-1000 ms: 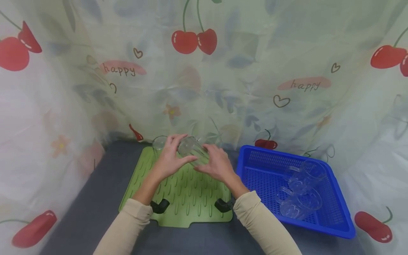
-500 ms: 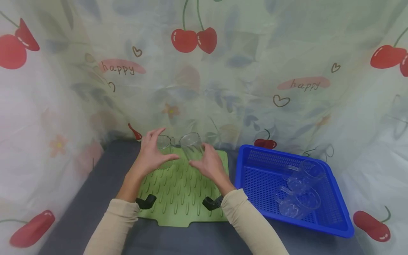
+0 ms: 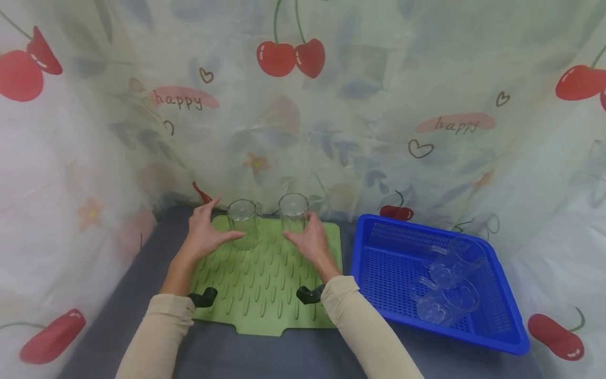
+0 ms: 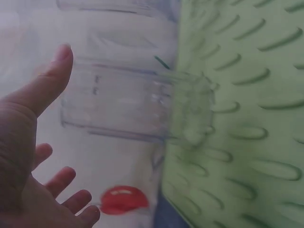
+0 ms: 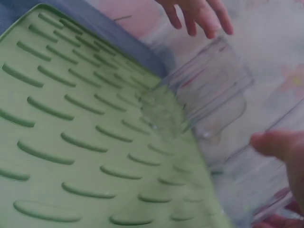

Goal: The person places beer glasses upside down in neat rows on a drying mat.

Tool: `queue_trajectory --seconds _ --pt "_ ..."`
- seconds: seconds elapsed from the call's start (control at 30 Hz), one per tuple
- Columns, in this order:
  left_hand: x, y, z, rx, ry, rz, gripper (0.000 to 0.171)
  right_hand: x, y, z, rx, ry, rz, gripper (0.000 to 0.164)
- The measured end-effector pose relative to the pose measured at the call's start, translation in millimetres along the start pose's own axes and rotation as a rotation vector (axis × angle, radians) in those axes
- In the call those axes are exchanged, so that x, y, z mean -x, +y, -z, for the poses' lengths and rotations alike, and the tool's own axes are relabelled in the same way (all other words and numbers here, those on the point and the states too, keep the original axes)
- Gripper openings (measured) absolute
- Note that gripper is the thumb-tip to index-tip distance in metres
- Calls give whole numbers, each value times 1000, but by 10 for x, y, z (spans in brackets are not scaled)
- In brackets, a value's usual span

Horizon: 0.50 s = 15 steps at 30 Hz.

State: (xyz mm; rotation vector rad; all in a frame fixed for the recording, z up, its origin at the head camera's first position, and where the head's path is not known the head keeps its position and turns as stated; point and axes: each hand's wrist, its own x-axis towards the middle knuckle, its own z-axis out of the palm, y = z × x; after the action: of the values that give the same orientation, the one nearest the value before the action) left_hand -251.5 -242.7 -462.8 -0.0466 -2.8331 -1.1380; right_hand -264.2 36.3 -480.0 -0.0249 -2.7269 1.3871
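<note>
A clear glass mug (image 3: 243, 226) stands upright on the green ridged mat (image 3: 265, 284), its handle turned to the right in the head view. Just left of it my left hand (image 3: 204, 231) is spread, thumb and fingers apart from the glass (image 4: 118, 102). My right hand (image 3: 312, 239) holds a second glass mug (image 3: 293, 208) upright over the back right of the mat, fingers round its side. That mug's handle is hidden. In the right wrist view my right thumb (image 5: 275, 145) lies along the glass, and the left hand (image 5: 199, 14) shows beyond the first mug (image 5: 204, 85).
To the right stands a blue perforated basket (image 3: 383, 313) with two glass mugs lying tilted in it, one (image 3: 456, 260) behind the other (image 3: 447, 302). A curtain (image 3: 331, 131) printed with cherries hangs close behind the mat. The tabletop (image 3: 265, 358) is dark grey.
My left hand has let go of the held mug and moved left, past the standing mug. My right hand has turned the held mug from tilted to upright over the mat.
</note>
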Motion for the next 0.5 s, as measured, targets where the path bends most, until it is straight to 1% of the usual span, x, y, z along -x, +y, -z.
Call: queue_trajectory --seconds 0.1,0.23,0.4,0.5 --pt "-5 -86 -25 -14 -18 32 117 -39 71 -69 -45 9 21 79" --pt "-8 -174 -68 -34 -47 70 117 -79 149 -138 -90 42 58 75" --pt "8 -275 -124 -25 -66 116 120 -97 234 -180 -100 59 34 76" --pt "-1 -352 -161 -39 -62 113 118 -101 289 -197 -95 64 13 78"
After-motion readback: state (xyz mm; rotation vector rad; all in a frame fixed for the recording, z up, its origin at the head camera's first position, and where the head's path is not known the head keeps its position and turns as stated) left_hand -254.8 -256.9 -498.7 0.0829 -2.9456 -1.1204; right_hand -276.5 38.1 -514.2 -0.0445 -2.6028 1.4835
